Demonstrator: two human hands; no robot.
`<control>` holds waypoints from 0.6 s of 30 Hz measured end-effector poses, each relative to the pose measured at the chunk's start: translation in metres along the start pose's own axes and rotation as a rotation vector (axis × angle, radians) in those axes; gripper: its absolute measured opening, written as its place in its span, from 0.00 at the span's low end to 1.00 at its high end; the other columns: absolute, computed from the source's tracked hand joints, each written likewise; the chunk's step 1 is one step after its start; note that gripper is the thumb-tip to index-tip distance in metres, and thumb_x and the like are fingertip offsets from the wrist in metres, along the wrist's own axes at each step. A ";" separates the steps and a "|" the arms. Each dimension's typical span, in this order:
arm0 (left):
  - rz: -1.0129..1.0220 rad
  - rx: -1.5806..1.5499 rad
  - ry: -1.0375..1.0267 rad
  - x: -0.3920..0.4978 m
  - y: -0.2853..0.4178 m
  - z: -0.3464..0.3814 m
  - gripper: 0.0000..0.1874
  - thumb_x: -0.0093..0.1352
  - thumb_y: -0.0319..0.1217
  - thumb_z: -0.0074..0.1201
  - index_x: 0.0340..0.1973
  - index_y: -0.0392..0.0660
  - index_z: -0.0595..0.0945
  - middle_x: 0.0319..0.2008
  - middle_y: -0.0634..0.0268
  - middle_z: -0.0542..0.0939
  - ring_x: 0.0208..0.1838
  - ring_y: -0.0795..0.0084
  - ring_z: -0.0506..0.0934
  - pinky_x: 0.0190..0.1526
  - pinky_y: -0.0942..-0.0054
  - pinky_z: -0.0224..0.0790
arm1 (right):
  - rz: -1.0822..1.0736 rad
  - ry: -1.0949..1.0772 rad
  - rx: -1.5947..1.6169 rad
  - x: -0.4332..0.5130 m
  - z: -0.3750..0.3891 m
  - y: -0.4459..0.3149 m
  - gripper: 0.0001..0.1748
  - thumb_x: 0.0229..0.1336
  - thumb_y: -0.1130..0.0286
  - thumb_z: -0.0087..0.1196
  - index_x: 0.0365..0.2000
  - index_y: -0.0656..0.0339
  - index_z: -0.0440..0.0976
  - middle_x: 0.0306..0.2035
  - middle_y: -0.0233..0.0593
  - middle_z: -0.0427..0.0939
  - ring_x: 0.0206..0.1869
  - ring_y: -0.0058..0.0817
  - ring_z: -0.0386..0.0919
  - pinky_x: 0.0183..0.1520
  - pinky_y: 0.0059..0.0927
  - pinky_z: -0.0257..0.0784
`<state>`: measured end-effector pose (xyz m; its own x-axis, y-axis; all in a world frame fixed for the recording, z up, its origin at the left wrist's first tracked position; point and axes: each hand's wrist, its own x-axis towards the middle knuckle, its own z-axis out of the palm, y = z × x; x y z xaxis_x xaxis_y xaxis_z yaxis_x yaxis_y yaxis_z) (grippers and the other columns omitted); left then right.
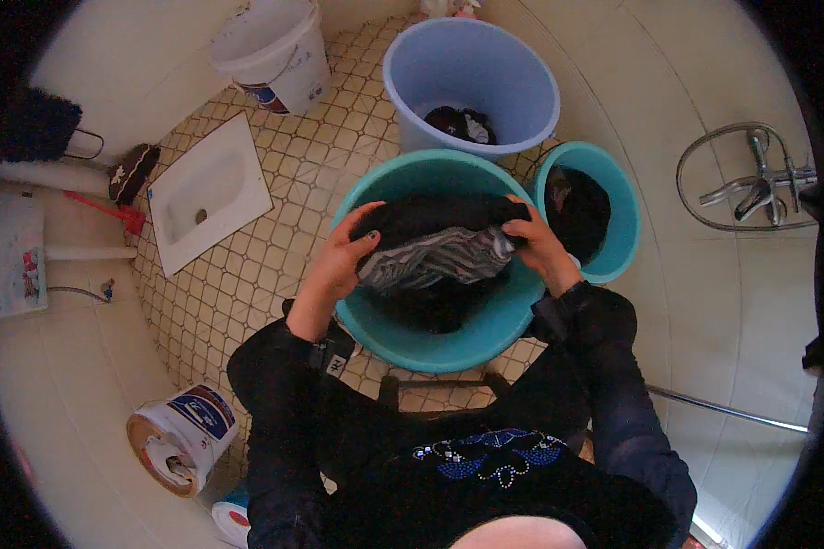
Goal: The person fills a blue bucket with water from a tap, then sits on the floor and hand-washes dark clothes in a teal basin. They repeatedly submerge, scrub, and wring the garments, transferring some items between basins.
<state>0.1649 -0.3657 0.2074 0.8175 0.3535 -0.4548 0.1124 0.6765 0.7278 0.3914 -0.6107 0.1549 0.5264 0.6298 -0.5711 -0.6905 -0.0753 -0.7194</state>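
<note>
Both my hands hold up a dark garment (pixel 429 216) with a striped grey and white part (pixel 436 261) showing below its dark edge. My left hand (pixel 343 257) grips the left end, thumb on top, and my right hand (pixel 535 240) grips the right end. The garment spans the mouth of a large teal plastic tub (pixel 439 360), standing on the floor in front of me. More dark cloth (pixel 439 309) lies inside the tub, partly hidden by the garment; whether there is water in it I cannot tell.
Beyond the tub stands a light blue bucket (pixel 453 48) with dark cloth inside; a smaller teal bucket (pixel 625 226) with dark contents is at right. A squat toilet (pixel 202 206), white pails (pixel 302 75) and a red-handled brush (pixel 134 219) are at left. A shower mixer (pixel 759 185) is on the right wall.
</note>
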 end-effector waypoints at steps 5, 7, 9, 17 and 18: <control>-0.100 -0.180 0.100 0.027 -0.044 0.022 0.16 0.72 0.32 0.47 0.54 0.41 0.73 0.47 0.61 0.77 0.46 0.67 0.76 0.48 0.66 0.71 | -0.322 -0.273 -0.406 -0.027 0.112 -0.009 0.28 0.42 0.77 0.54 0.50 0.60 0.73 0.44 0.37 0.79 0.49 0.29 0.75 0.58 0.32 0.66; -0.080 -0.204 0.156 0.036 -0.055 0.030 0.17 0.73 0.37 0.44 0.52 0.40 0.75 0.47 0.61 0.78 0.46 0.69 0.76 0.48 0.66 0.70 | -0.350 -0.356 -0.762 -0.051 0.145 -0.004 0.16 0.45 0.73 0.55 0.39 0.61 0.78 0.37 0.38 0.81 0.42 0.30 0.79 0.50 0.31 0.70; -0.051 -0.318 0.114 0.040 -0.065 0.038 0.17 0.73 0.38 0.44 0.49 0.40 0.76 0.46 0.62 0.78 0.45 0.69 0.76 0.48 0.67 0.70 | -0.719 -0.423 -1.098 -0.056 0.164 -0.003 0.12 0.46 0.67 0.57 0.32 0.61 0.77 0.26 0.49 0.78 0.30 0.44 0.79 0.34 0.42 0.74; 0.216 0.435 0.057 0.053 -0.106 0.040 0.18 0.72 0.41 0.38 0.47 0.43 0.76 0.44 0.62 0.77 0.48 0.67 0.74 0.52 0.65 0.67 | -0.708 0.153 -0.879 -0.022 0.143 0.022 0.09 0.46 0.64 0.56 0.22 0.60 0.77 0.22 0.52 0.77 0.25 0.46 0.78 0.33 0.43 0.75; 0.243 -0.176 -0.152 0.054 -0.109 0.039 0.19 0.72 0.42 0.37 0.47 0.43 0.75 0.43 0.63 0.77 0.48 0.68 0.74 0.53 0.66 0.66 | -0.881 0.074 -0.870 -0.025 0.144 0.022 0.08 0.46 0.66 0.57 0.24 0.60 0.77 0.23 0.49 0.77 0.27 0.45 0.78 0.33 0.39 0.74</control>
<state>0.2187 -0.4450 0.1235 0.8849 0.4267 -0.1869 -0.1850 0.6900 0.6998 0.2914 -0.5168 0.2099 0.6902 0.6829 0.2394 0.4564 -0.1540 -0.8764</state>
